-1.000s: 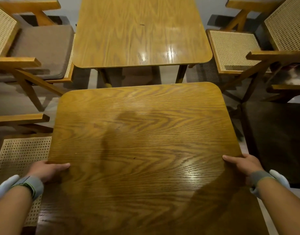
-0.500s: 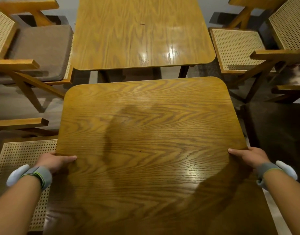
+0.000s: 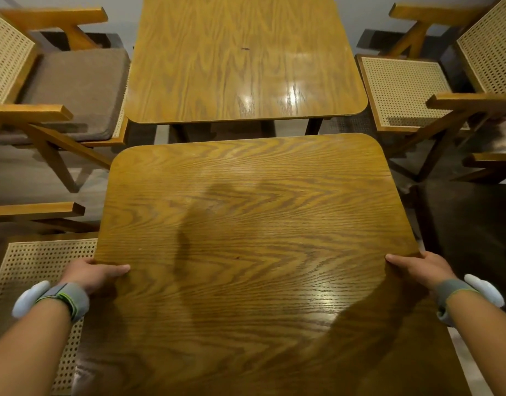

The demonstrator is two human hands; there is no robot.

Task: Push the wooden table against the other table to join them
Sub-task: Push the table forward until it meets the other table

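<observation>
The wooden table [image 3: 251, 224] with rounded corners fills the lower middle of the head view. My left hand [image 3: 93, 274] grips its left edge, thumb on top. My right hand [image 3: 420, 268] grips its right edge the same way. Both wrists wear grey bands. The other table [image 3: 243, 61] of the same wood stands straight ahead. A narrow gap of floor and dark table legs separates the two tops; the near table's far edge sits slightly skewed, its right corner closer.
A cane chair with a brown cushion [image 3: 74, 90] stands at far left, another cane seat [image 3: 37, 270] at near left under my forearm. At the right stand a cane chair [image 3: 403, 90] and a dark cushioned seat [image 3: 474, 238].
The near table has slid forward toward the other table, narrowing the gap between the tops. Both hands kept their hold on its side edges.
</observation>
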